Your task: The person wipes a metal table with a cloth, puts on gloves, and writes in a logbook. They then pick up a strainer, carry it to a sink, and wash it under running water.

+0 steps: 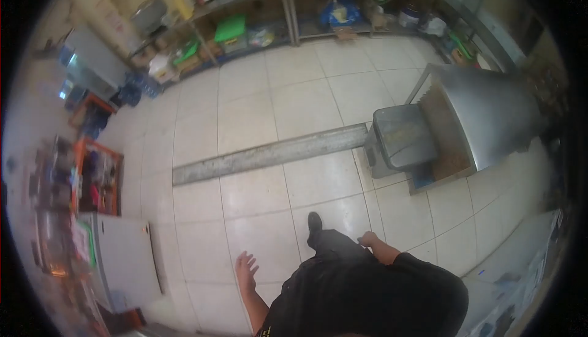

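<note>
Dark clothing [367,294] of the person fills the bottom of the view, on the near side of the grey strip [269,153] that runs across the tiled floor [306,104]. On that same near side the left hand [247,271] hangs out from the body with its fingers spread wide and nothing in it. The right hand [369,239] sits by the thigh, seemingly curled (too small to tell how far it is closed, or whether it holds anything). A black shoe [315,220] is planted on a tile a little short of the strip, toe toward it. At the strip's right end stand a grey bin [401,136] and a steel counter [490,110]; well off to the strip's near left is a white chest [125,257]. The stride across the tiles looks best done with the foot lifted clean over the strip, which may not lie flush with the tiles, the spread left hand clear of the chest's corner, and the path left of the bin.
</note>
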A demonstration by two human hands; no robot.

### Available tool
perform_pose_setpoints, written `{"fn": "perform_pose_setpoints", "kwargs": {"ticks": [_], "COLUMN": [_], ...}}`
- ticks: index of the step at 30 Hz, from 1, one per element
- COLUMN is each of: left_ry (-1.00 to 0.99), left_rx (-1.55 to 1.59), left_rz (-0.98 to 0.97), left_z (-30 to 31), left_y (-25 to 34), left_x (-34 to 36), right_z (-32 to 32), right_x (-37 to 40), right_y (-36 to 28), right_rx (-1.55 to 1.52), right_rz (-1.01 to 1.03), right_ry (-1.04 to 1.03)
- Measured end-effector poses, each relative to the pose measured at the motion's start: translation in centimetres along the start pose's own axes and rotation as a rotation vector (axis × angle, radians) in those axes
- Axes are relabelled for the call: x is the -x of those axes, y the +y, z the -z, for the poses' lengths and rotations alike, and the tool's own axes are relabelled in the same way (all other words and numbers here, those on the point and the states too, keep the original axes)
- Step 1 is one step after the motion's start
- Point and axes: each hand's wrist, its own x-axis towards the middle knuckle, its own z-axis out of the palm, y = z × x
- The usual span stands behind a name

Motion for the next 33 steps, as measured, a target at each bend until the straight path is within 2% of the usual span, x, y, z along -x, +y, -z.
{"fn": "perform_pose_setpoints", "kwargs": {"ticks": [2, 4, 6, 7, 9, 12, 14, 15, 16, 18, 19, 20, 21, 22, 23, 24, 25, 26, 27, 28, 29, 30, 32, 33], "left_ry": [-0.042, -0.062, -0.103, -0.142, -0.166, -0.196, -0.229, -0.249, -0.270, -0.333, -0.422, -0.550, -0.798, -0.889, -0.869, -0.586, -0.482, -0.490, -0.484, -0.485, -0.511, -0.534, -0.577, -0.595], "left_rx": [-0.279, -0.432, -0.470, -0.455, -0.469, -0.540, -0.599, -0.629, -0.660, -0.757, -0.860, -1.019, -1.337, -1.525, -1.651, -1.703, -1.259, -1.062, -0.861, -0.872, -0.746, -0.615, -0.638, -0.654], "left_rz": [0.024, 0.090, 0.185, 0.212, 0.356, 0.529, 0.569, 0.564, 0.550, 0.493, 0.409, 0.260, -0.134, -0.494, -0.835, -0.843, -0.556, -0.439, -0.330, -0.417, -0.472, -0.524, -0.565, -0.589], "left_z": [-3.2, -4.1, -2.2, -1.0, -1.7, -4.7, -6.4, -7.3, -8.5, -10.3, -11.5, -13.0, -14.9, -18.8, -24.9, -33.2, -38.2, -44.2, -51.7, -58.0, -63.4, -68.1, -76.1, -79.5], "left_y": [2.4, 2.3, -0.1, -1.7, -0.7, 3.5, 7.1, 9.0, 11.6, 16.3, 19.3, 22.4, 26.0, 29.6, 33.3, 36.7, 40.0, 44.8, 52.4, 57.5, 60.8, 63.2, 65.8, 67.1], "left_x": [-5.7, -11.2, -16.4, -18.6, -22.2, -28.5, -34.1, -37.0, -40.1, -47.2, -51.2, -55.4, -60.3, -65.4, -70.7, -74.6, -80.3, -80.9, -77.8, -76.4, -75.8, -75.8, -75.7, -76.0], "right_z": [4.8, 14.4, 23.1, 25.1, 30.2, 35.6, 38.0, 36.8, 34.7, 32.6, 34.3, 35.6, 36.0, 34.7, 35.2, 36.0, 37.2, 38.8, 39.8, 41.2, 41.6, 43.8, 48.4, 52.5], "right_x": [-2.7, -6.0, -8.1, -9.2, -13.0, -18.0, -20.7, -22.8, -25.8, -26.3, -25.3, -24.7, -25.1, -26.4, -27.0, -27.0, -27.2, -27.9, -29.2, -30.9, -34.4, -35.8, -38.6, -39.8], "right_y": [-4.0, -9.0, -12.1, -12.5, -14.0, -13.9, -12.8, -11.7, -10.5, -10.2, -11.2, -12.4, -12.8, -12.6, -13.8, -15.0, -16.3, -17.8, -18.8, -19.2, -18.7, -19.0, -19.2, -18.7], "right_rx": [-0.395, -0.086, -0.368, -0.434, -0.558, -0.530, -0.385, -0.324, -0.267, -0.226, -0.243, -0.269, -0.174, -0.087, -0.182, -0.273, -0.361, -0.487, -0.608, -0.726, -0.409, -0.525, -0.711, -0.993], "right_rz": [0.302, 0.277, 0.264, 0.270, 0.284, 0.170, 0.126, 0.055, -0.010, -0.185, -0.254, -0.319, -0.126, 0.071, 0.031, -0.014, -0.062, -0.141, -0.219, -0.298, -0.145, -0.198, -0.355, -0.441], "right_ry": [0.351, 0.142, 0.054, 0.215, 0.540, 0.484, 0.283, 0.254, 0.239, 0.372, 0.182, -0.007, -0.009, -0.009, 0.134, 0.275, 0.414, 0.381, 0.347, 0.310, 0.120, 0.115, 0.174, 0.050]}}
